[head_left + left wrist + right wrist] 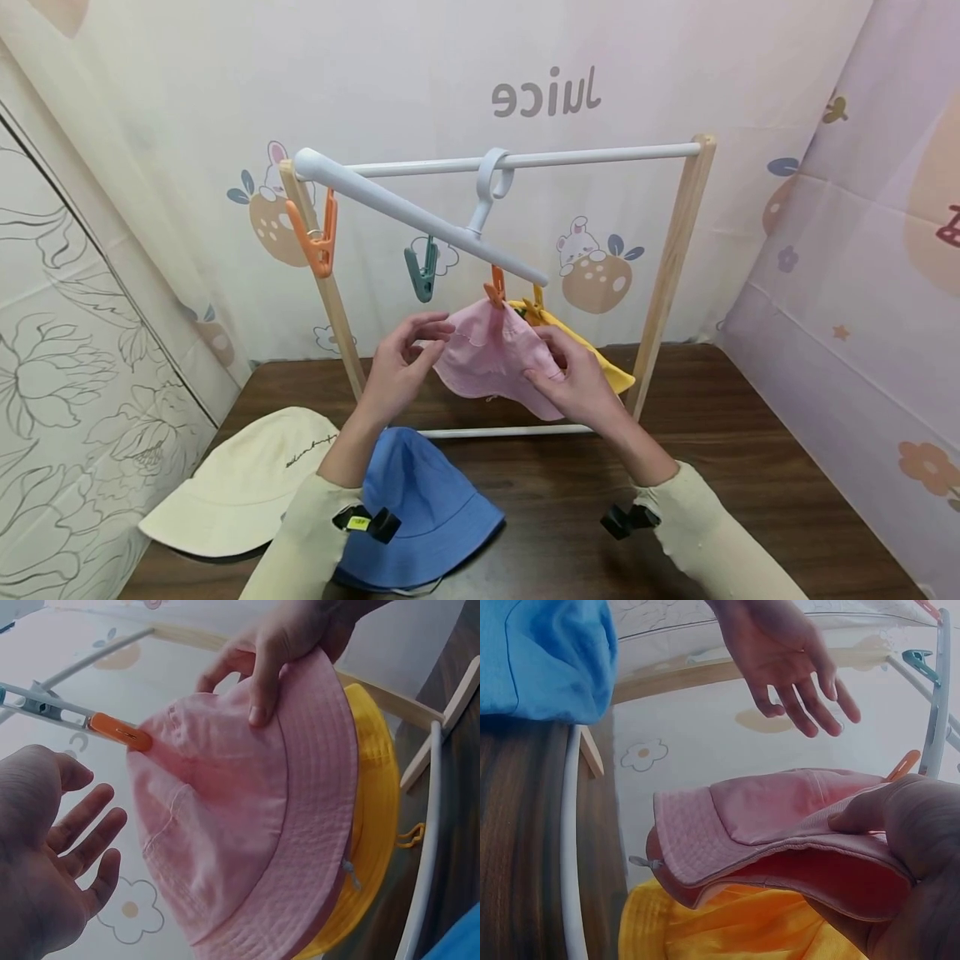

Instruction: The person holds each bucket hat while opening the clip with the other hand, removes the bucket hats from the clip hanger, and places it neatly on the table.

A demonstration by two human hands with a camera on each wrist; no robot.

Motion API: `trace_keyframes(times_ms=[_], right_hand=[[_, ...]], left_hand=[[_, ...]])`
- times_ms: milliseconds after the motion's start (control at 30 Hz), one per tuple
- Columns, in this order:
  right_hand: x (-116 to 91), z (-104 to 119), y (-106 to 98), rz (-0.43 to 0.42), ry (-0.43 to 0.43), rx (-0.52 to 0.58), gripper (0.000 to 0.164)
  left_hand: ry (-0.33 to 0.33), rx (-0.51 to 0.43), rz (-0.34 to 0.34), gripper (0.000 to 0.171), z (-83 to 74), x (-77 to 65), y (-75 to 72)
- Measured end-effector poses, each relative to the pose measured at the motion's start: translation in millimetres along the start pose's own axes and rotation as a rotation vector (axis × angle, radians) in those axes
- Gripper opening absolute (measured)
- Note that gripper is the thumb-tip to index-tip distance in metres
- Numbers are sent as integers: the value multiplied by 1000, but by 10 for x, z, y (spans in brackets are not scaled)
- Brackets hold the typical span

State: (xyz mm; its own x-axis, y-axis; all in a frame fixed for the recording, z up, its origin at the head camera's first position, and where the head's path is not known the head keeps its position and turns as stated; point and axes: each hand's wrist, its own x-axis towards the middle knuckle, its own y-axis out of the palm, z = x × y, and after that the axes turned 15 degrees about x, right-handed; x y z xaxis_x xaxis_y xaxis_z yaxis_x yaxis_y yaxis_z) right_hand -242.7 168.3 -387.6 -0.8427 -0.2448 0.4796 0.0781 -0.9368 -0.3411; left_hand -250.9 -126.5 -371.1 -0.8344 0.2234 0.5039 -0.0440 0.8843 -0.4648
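Observation:
A pink bucket hat hangs by its crown from an orange clip on the white hanger. My right hand pinches the hat at its side, thumb outside and fingers inside the brim, as the right wrist view shows. Near the hat's other side is my left hand, fingers loosely bent; the left wrist view has this hand apart from the fabric, holding nothing. Behind the pink hat hangs a yellow hat, partly hidden, beside a yellow clip.
The hanger hooks over the top bar of a wooden-sided rack and slopes down rightward. An orange clip and a green clip hang unloaded on it. A cream hat and a blue hat lie on the table.

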Motion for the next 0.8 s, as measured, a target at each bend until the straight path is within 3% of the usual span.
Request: trace_keyframes(times_ms=[800], right_hand=[[-12, 35, 12, 5, -4, 6, 52]], left_hand=[[9, -6, -13, 41, -119, 169, 49]])
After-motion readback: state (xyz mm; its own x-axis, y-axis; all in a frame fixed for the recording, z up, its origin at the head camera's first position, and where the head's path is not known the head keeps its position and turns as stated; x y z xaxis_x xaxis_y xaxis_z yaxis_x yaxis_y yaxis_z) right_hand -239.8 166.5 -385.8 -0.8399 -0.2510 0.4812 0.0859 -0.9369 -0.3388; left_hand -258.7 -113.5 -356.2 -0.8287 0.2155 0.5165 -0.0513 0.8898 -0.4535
